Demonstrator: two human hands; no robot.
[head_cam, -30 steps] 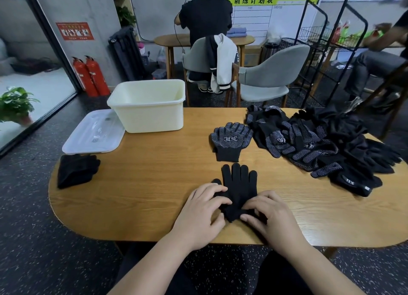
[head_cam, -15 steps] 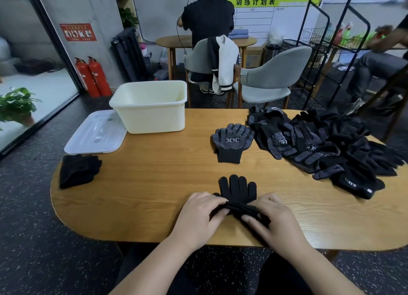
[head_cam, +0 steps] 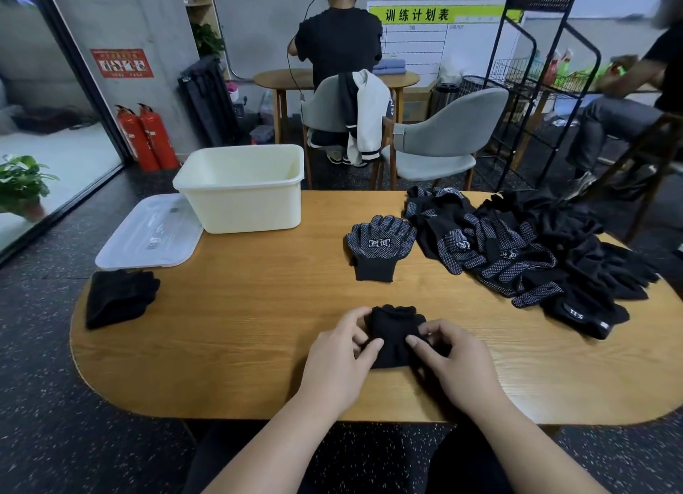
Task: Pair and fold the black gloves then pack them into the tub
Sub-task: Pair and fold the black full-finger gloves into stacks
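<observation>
Hands, left hand and right hand, pinch folded gloves.

tub: 1 | lid: 1 | folded glove bundles: 2 | separate dotted glove: 1 | glove heap: 1, gloves uncountable | fire extinguishers: 2

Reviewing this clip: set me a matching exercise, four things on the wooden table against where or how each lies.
Things: 1 cream plastic tub; 2 clear plastic lid; 3 white-dotted black glove; 4 folded plain black gloves.
States: A gripped by left hand and right hand; B lying flat, unfolded; C upright, top open; D lying left of the tub.
Pairs: 1-C; 2-D; 3-B; 4-A.
</observation>
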